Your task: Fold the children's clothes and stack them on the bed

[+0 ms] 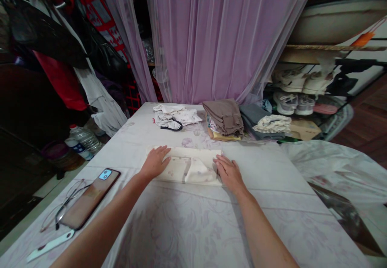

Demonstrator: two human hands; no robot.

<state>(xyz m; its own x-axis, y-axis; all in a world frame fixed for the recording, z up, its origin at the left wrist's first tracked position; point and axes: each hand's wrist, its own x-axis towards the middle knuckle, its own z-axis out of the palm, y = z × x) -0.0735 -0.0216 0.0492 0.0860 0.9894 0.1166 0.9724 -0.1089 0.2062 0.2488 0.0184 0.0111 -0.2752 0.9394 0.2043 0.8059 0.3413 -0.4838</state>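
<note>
A cream garment with small printed spots [175, 170] lies folded into a long flat strip on the cloth-covered table [187, 223]. One loose flap of it bunches up near its right half. My left hand [155, 162] rests flat on the strip's left end, fingers stretched out. At the opposite end, my right hand [229, 172] lies with its fingers extended over the edge of the fabric. Neither hand grips the cloth. What kind of garment it is, I cannot tell.
Crumpled white clothes [177, 116] lie at the back, beside a folded brown stack [223, 116] and dark grey clothing [252, 118] topped by a cream ruffled piece [273, 123]. A phone [90, 199], eyeglasses [65, 203] and a pale flat handle-like object [50, 246] sit front left.
</note>
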